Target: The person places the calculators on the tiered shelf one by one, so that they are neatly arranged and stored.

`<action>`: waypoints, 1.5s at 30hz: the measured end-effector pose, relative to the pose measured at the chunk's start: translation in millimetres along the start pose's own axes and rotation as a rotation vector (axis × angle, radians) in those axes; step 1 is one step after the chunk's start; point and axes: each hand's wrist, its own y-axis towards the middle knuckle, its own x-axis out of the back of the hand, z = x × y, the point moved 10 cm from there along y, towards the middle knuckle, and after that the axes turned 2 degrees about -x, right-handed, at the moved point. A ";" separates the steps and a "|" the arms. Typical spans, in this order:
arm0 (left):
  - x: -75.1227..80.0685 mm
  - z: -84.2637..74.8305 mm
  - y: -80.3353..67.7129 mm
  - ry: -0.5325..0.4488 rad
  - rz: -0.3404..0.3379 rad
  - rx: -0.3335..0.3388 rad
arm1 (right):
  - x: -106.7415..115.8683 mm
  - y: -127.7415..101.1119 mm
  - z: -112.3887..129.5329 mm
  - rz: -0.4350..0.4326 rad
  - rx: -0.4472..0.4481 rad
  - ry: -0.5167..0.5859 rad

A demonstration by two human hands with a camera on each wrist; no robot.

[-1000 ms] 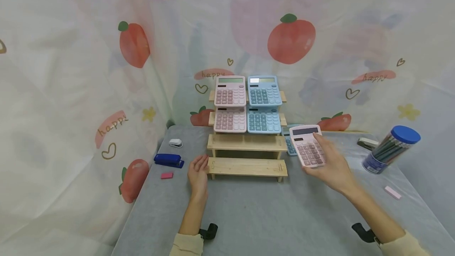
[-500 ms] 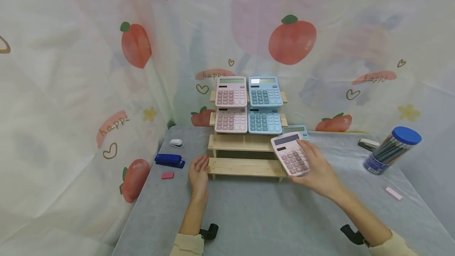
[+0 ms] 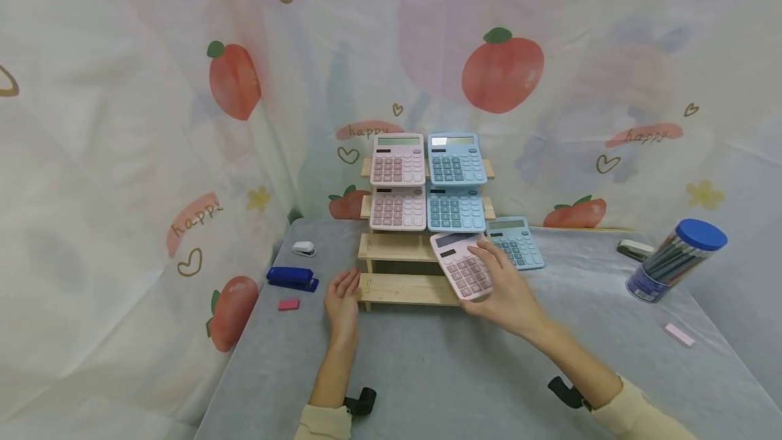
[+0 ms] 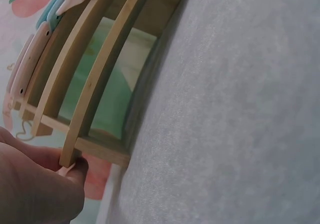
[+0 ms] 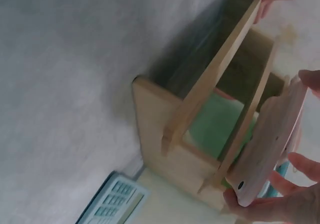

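Note:
A pink calculator [image 3: 466,269] is gripped by its edges in my right hand [image 3: 508,299], tilted, in front of the right part of the wooden stepped rack [image 3: 397,288]. From the right wrist view, the back of this calculator [image 5: 272,139] shows close to the rack's steps. My left hand [image 3: 343,304] pinches the left end of the lowest step, thumb and fingers around the board [image 4: 75,139]. Two pink calculators [image 3: 398,160] stand on the left of the upper two steps, with two blue calculators [image 3: 457,160] beside them on the right.
Another blue calculator [image 3: 516,243] lies right of the rack. At left are a white mini stapler [image 3: 303,248], a blue stapler [image 3: 292,278] and a pink eraser [image 3: 288,304]. At right stand a pencil tub [image 3: 675,260], a light pink bar [image 3: 679,335] and a dark-and-white item [image 3: 634,249].
My right hand has carried the pink calculator leftward, from beside the rack to in front of its lower steps, uncovering the blue calculator on the table. The left hand has stayed at the rack.

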 end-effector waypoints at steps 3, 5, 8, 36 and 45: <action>-1.3 -0.7 -0.5 0.008 0.005 -0.003 | -8.1 6.3 8.0 -0.016 -0.001 0.027; -2.1 -1.2 0.0 0.011 0.006 -0.006 | -14.7 11.0 12.6 -0.021 -0.001 0.042; -4.4 -1.7 0.4 0.016 0.014 -0.007 | -24.2 18.7 19.0 -0.023 0.000 0.056; -2.1 -1.7 1.4 0.034 0.001 -0.003 | -111.4 60.5 87.6 -0.103 -0.109 -0.022; 1.2 1.7 1.9 0.035 -0.009 0.007 | -90.8 52.0 80.3 -0.147 -0.029 -0.019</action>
